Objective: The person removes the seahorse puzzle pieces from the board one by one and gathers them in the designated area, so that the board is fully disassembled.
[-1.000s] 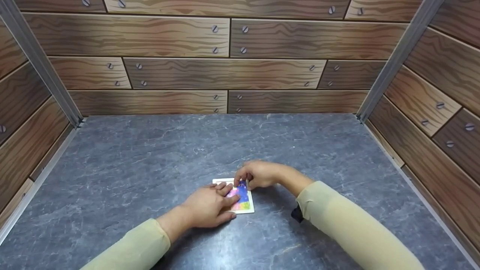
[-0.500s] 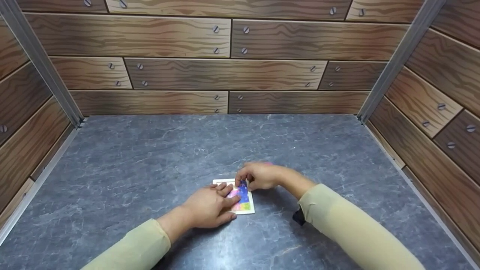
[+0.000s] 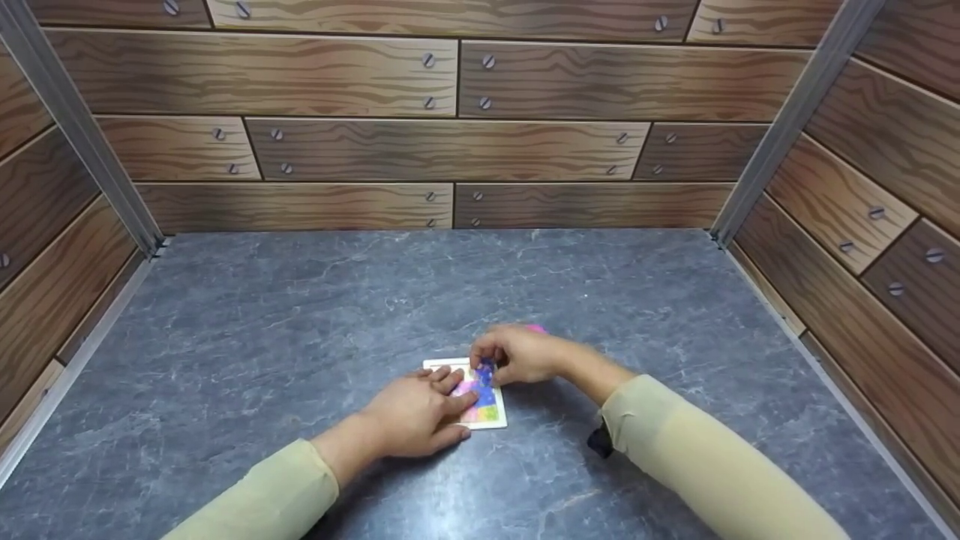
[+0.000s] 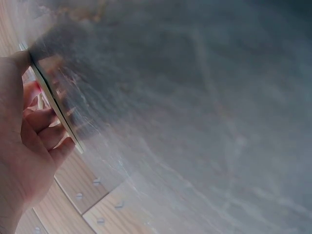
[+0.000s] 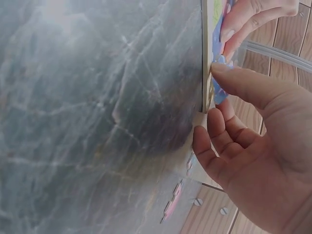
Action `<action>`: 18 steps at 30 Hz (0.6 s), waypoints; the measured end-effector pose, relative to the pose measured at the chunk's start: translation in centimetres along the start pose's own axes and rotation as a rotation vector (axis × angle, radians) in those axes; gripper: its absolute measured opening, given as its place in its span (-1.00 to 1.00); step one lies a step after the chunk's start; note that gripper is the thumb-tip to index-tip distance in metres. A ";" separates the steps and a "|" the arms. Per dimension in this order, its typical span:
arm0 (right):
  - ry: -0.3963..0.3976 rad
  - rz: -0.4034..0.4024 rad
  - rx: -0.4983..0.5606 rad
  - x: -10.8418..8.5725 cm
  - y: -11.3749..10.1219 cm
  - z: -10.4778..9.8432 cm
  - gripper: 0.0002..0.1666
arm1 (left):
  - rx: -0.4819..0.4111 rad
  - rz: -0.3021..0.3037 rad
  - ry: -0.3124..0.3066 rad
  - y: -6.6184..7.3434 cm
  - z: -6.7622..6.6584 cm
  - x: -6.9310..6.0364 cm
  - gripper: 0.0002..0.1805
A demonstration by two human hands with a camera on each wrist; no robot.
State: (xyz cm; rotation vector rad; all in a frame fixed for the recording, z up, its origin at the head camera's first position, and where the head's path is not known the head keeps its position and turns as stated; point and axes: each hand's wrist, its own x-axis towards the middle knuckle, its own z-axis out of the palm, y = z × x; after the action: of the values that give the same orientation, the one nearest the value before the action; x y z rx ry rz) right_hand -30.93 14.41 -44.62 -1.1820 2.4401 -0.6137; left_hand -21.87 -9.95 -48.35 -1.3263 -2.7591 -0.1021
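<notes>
A small jigsaw puzzle in a white-framed tray (image 3: 491, 421) lies flat on the grey table, with pink, blue, yellow and green areas showing. My left hand (image 3: 412, 412) rests on its left part, fingers spread over the picture and thumb at the near edge; it covers much of the puzzle. At the far right corner my right hand (image 3: 525, 352) pinches a blue puzzle piece (image 5: 221, 92) between thumb and fingers. In the right wrist view the piece is tilted over the tray's edge. The left wrist view shows my fingers along the tray's side.
Beyond my right hand lies a pink puzzle piece (image 3: 537, 328), partly hidden by the hand; the right wrist view shows pink pieces (image 5: 171, 202) flat on the table. Wood-print walls (image 3: 352, 146) enclose the back and sides of the grey marbled table (image 3: 300, 300).
My right hand has shifted very slightly, still pinching the blue piece at the corner. The pink piece behind it has come into sight. My left hand stays in place.
</notes>
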 end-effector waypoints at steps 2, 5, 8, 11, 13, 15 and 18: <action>0.018 0.000 0.010 -0.1 0.1 0.1 -0.66 | -0.001 -0.003 -0.003 0.0 0.0 0.0 -0.39; 0.046 0.002 0.009 -0.3 0.1 0.2 -0.67 | -0.012 -0.013 -0.013 0.0 -0.2 0.0 -0.39; 0.082 -0.001 -0.001 -0.5 0.1 0.2 -0.66 | -0.019 -0.016 -0.018 0.1 -0.2 -0.1 -0.39; 0.112 -0.002 0.002 -0.6 0.2 0.1 -0.63 | -0.019 -0.014 -0.020 0.1 -0.3 -0.1 -0.39; 0.129 0.002 0.017 -0.7 0.2 0.1 -0.59 | -0.019 -0.014 -0.022 0.1 -0.3 0.0 -0.39; 0.142 0.005 0.051 -0.9 0.2 -0.1 -0.54 | -0.020 -0.016 -0.025 0.1 -0.3 0.0 -0.39; 0.164 0.015 0.101 -1.2 0.2 -0.3 -0.48 | -0.020 -0.017 -0.026 0.1 -0.3 0.0 -0.38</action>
State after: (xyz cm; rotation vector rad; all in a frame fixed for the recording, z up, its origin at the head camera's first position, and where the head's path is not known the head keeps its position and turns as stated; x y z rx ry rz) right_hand -30.51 15.51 -44.31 -1.1125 2.5150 -0.8498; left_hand -21.81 -9.88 -48.08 -1.3181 -2.7987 -0.1153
